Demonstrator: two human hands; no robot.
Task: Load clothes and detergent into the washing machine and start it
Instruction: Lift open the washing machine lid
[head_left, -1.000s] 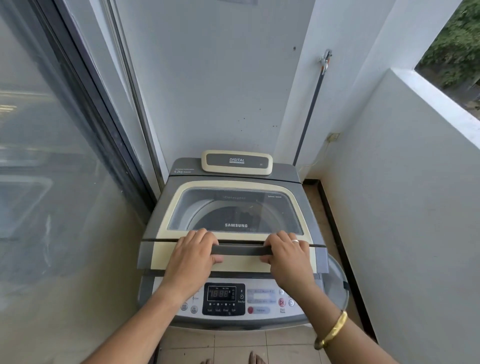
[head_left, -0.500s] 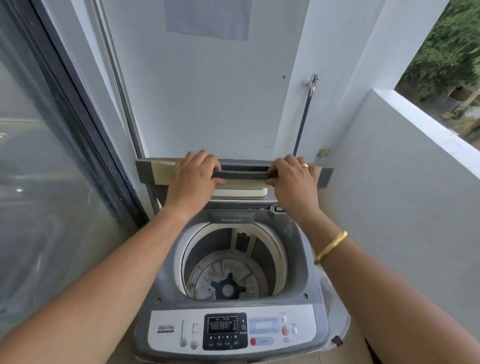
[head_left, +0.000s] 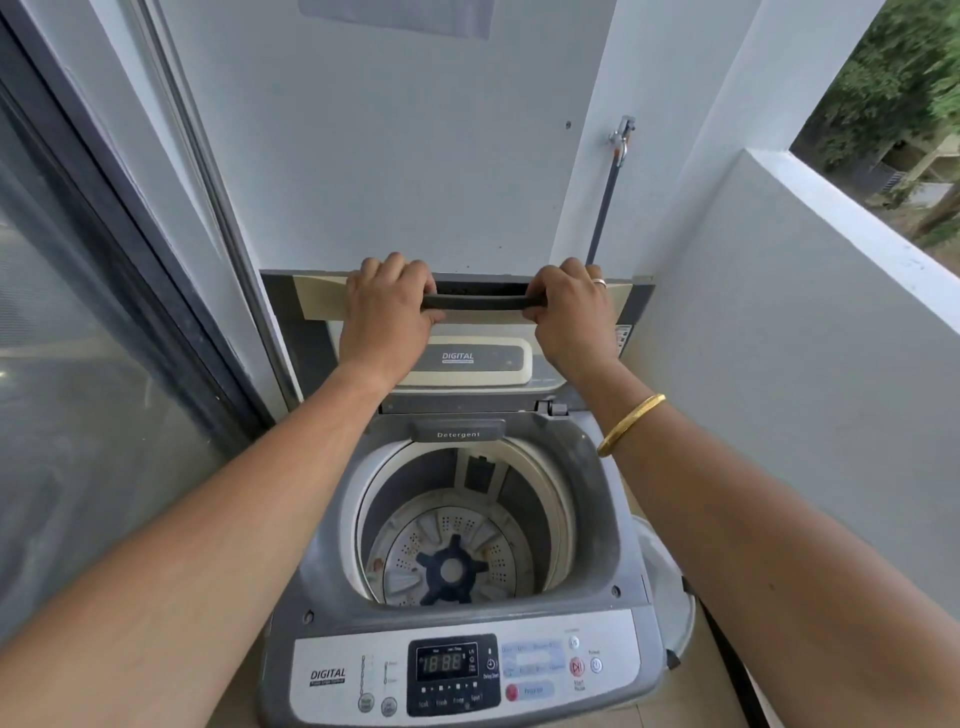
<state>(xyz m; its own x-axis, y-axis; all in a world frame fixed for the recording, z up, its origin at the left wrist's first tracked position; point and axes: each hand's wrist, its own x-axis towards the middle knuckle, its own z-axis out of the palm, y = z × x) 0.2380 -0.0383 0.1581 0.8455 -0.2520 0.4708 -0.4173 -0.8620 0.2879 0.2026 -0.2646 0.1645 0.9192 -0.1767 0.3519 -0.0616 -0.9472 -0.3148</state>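
Grey plastic with a dull, scuffed sheen forms the top deck of the washing machine (head_left: 332, 551), which frames a round cream-rimmed drum (head_left: 457, 525). The drum floor is a pale ribbed disc dotted with small holes, with a dark blue star-shaped hub at its centre. No clothes show inside the drum. Just behind the drum, a small grey flap reads "Detergent" (head_left: 459, 432).

The lid (head_left: 311, 299) is folded up at the back of the machine, cream and grey, with a dark bar handle (head_left: 480, 301) along its upper edge. Both hands are closed around that handle: the left hand (head_left: 387, 306) wraps its left end and the right hand (head_left: 569, 312) its right end, fingers curled over the top and thumbs underneath. The right hand wears a ring, and a smooth gold bangle (head_left: 631, 423) circles that wrist.

At the front of the machine, a glossy control panel (head_left: 452, 670) carries a dark display reading "1888", round buttons and the word "DIGITAL"; the smaller labels are too blurred to read. The panel's bottom edge is cut off by the frame. To the right of the machine, a pale round object (head_left: 667, 592) is mostly hidden behind its body. A thin grey hose (head_left: 605, 202) hangs from a tap on the white wall behind the machine.
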